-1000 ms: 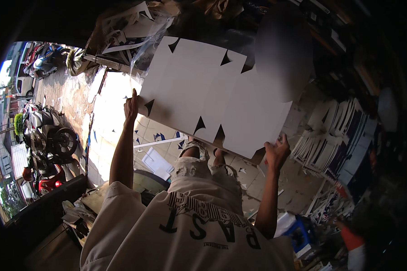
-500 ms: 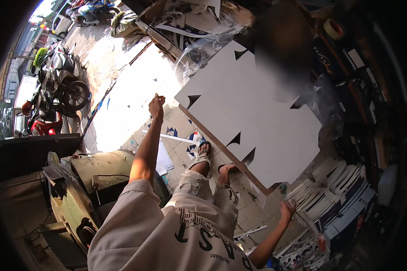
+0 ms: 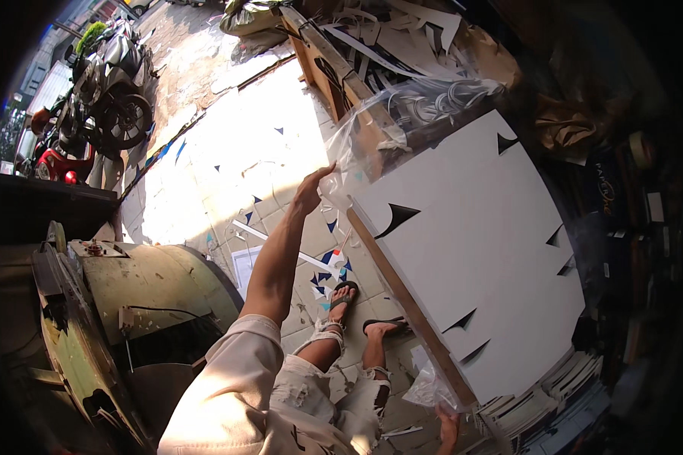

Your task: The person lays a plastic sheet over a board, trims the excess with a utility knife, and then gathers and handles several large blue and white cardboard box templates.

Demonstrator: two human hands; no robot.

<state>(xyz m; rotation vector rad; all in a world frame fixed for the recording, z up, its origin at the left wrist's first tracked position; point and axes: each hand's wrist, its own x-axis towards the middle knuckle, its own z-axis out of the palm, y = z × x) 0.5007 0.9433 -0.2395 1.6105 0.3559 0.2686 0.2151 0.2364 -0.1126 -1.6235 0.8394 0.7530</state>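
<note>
A large white sheet [image 3: 470, 250], marked with several dark curved triangular shapes, lies on a wooden-edged table [image 3: 410, 303] to my right. My left hand [image 3: 311, 189] reaches out beside the sheet's far left corner, its fingers stretched toward clear plastic film [image 3: 341, 171]. Whether they touch the film I cannot tell. Low in the picture, my right hand [image 3: 448, 425] is at the near corner of the table, right by a small crumpled clear plastic bag [image 3: 432, 390]. Its fingers are partly hidden, so a grip on the bag cannot be made out.
Paper offcuts [image 3: 402, 45] fill a wooden-sided bin at the far side. Stacked paper strips [image 3: 539, 402] stand beyond the near table end. A rusty yellowish machine drum [image 3: 159, 280] is on my left. Blue and white scraps [image 3: 330, 265] litter the tiled floor. Motorcycles [image 3: 118, 106] stand outside.
My view has shifted, and the sheet now appears lower and further right. My left hand has come nearer the plastic film. My right hand has moved close to the table's near corner and small bag.
</note>
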